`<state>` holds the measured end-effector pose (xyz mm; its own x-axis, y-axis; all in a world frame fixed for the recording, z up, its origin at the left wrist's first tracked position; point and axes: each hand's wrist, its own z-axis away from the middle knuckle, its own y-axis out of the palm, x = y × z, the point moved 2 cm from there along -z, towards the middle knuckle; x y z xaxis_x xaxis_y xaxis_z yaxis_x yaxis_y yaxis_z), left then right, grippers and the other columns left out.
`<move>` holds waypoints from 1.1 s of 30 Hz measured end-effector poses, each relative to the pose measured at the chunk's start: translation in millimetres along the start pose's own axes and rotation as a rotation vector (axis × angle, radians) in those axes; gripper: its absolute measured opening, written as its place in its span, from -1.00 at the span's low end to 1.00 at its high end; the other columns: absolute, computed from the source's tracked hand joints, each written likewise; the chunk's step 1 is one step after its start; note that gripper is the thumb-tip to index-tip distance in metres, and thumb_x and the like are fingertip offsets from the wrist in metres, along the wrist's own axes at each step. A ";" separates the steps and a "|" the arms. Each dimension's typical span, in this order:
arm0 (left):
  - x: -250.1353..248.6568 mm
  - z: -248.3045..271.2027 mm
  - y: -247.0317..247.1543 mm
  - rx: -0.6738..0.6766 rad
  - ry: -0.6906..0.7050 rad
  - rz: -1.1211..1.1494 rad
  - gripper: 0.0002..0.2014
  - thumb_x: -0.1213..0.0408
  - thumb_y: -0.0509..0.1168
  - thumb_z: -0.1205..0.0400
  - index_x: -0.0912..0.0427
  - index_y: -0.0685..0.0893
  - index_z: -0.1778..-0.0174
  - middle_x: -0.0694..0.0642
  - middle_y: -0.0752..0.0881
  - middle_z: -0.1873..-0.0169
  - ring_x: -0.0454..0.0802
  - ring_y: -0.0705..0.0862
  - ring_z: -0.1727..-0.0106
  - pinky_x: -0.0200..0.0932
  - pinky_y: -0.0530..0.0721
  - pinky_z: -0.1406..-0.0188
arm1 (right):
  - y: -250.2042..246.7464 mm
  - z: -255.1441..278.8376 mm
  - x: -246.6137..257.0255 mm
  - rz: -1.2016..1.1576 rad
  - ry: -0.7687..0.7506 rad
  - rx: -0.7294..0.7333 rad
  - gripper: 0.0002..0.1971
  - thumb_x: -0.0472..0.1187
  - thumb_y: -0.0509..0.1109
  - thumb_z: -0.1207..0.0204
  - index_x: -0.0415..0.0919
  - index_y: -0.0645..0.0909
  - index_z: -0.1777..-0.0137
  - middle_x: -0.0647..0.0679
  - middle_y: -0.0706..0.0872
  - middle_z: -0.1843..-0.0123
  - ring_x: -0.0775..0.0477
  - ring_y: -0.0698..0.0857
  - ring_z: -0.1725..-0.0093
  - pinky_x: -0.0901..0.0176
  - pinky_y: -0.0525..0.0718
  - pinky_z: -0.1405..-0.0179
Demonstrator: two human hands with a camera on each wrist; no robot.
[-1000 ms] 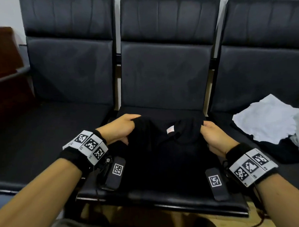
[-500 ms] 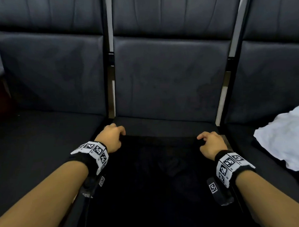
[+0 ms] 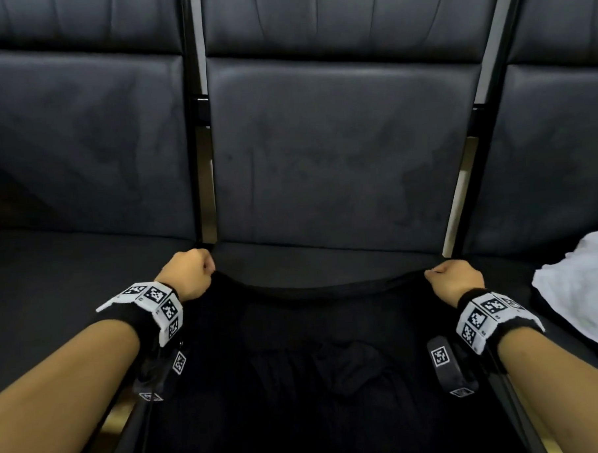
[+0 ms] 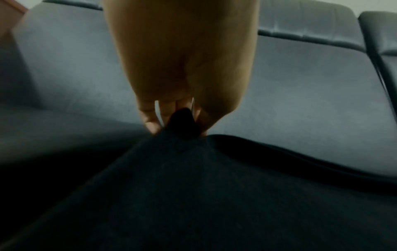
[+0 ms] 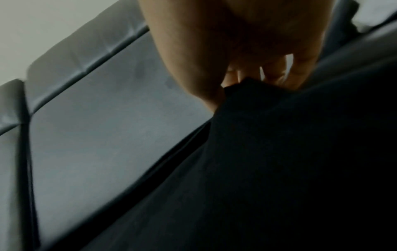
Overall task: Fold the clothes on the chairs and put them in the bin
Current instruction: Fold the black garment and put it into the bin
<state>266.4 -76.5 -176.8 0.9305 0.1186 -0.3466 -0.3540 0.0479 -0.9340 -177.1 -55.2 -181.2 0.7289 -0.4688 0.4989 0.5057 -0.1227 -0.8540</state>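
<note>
A black garment (image 3: 316,345) lies spread over the middle chair's seat (image 3: 319,263), its far edge stretched between my two hands. My left hand (image 3: 190,274) grips the far left corner in a fist; the left wrist view shows the black cloth (image 4: 182,122) pinched between curled fingers. My right hand (image 3: 454,279) grips the far right corner the same way, with the cloth (image 5: 249,88) bunched under its fingers. A crumpled fold sits in the garment's middle, nearer to me. No bin is in view.
Three dark padded chairs stand in a row with upright backrests (image 3: 338,149). A white garment (image 3: 581,289) lies crumpled on the right chair's seat. The left chair's seat (image 3: 64,288) has nothing on it. Metal frame bars (image 3: 205,182) separate the chairs.
My hands moved apart and toward the backrest, pulling the bunched black garment out flat over the seat. My head came closer and lower.
</note>
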 end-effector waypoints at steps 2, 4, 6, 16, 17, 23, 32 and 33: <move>2.3 -5.3 4.7 -0.040 -0.044 0.046 -0.85 0.39 0.19 -0.61 0.07 0.61 0.13 0.18 0.69 0.03 0.18 0.66 0.03 0.06 0.66 -0.06 | 0.2 -3.5 -1.2 -0.024 0.038 -0.039 -0.81 -0.02 0.38 -0.57 -0.08 0.75 0.12 -0.24 0.76 -0.10 -0.36 0.66 -0.20 -0.04 0.62 -0.24; 2.4 -9.8 8.4 -0.082 -0.045 0.063 -0.87 0.41 0.19 -0.62 0.10 0.59 0.10 0.19 0.68 0.03 0.19 0.63 0.00 0.05 0.62 -0.06 | -0.9 -5.9 -3.9 -0.039 0.052 -0.075 -0.82 0.02 0.38 -0.57 -0.03 0.69 0.18 -0.22 0.75 -0.12 -0.36 0.64 -0.23 -0.13 0.60 -0.29; 0.6 -11.7 10.0 -0.112 -0.031 0.083 -0.89 0.42 0.21 -0.61 0.12 0.58 0.08 0.21 0.66 0.01 0.22 0.61 -0.06 0.06 0.59 -0.08 | -1.7 -5.9 -5.5 -0.035 0.052 -0.070 -0.80 0.04 0.35 -0.59 -0.03 0.65 0.17 -0.22 0.74 -0.15 -0.37 0.62 -0.25 -0.12 0.59 -0.28; -74.6 27.6 1.8 0.482 0.281 0.129 -0.92 0.22 0.41 -0.61 0.11 0.69 0.18 0.14 0.80 0.20 -0.14 0.75 0.31 -0.27 0.69 0.28 | 18.7 65.8 80.0 0.070 -0.460 0.523 -0.68 -0.41 0.29 -0.46 0.00 0.77 0.25 0.14 0.72 0.39 0.12 0.67 0.35 0.44 0.53 0.43; -83.2 31.2 3.7 0.538 0.330 0.031 -0.95 0.22 0.41 -0.61 0.09 0.74 0.08 0.09 0.80 0.13 -0.15 0.74 0.21 -0.26 0.69 0.16 | 29.1 75.6 88.0 0.157 -0.482 0.663 -0.67 -0.41 0.26 -0.49 -0.04 0.80 0.15 0.13 0.71 0.36 0.12 0.65 0.33 0.48 0.51 0.45; -83.7 24.4 13.3 0.415 0.391 -0.361 -0.42 0.14 0.23 -0.72 -0.12 0.21 -0.66 0.15 0.16 -0.63 0.17 0.10 -0.65 0.03 0.18 -0.62 | 48.9 78.0 92.2 0.341 -0.507 0.503 -0.25 -0.31 0.15 -0.46 0.39 0.26 -0.57 0.17 0.09 -0.69 -0.10 0.03 -0.67 -0.19 0.02 -0.64; -38.2 22.5 -8.6 0.485 0.218 -0.439 -0.37 -0.11 0.15 -0.71 -0.21 0.06 -0.68 0.13 -0.15 -0.71 0.22 -0.17 -0.70 0.09 -0.07 -0.68 | 41.6 51.3 57.8 0.430 -0.259 0.450 -0.29 0.19 0.28 -0.54 0.49 0.01 -0.61 0.17 -0.31 -0.72 -0.24 -0.34 -0.68 -0.50 -0.14 -0.58; -31.2 25.9 -5.9 0.551 0.170 -0.459 -0.36 -0.19 0.09 -0.70 -0.27 -0.03 -0.67 0.11 -0.20 -0.70 0.25 -0.20 -0.69 0.14 -0.10 -0.67 | 42.2 47.2 49.7 0.443 -0.191 0.444 -0.26 0.33 0.24 -0.52 0.49 -0.07 -0.62 0.10 -0.35 -0.72 -0.33 -0.38 -0.66 -0.48 -0.15 -0.59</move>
<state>237.0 -54.8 -158.2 0.9823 -0.1865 0.0186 0.1205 0.5527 -0.8246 -97.8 -42.3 -185.5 0.9606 -0.2228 0.1662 0.2510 0.4386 -0.8629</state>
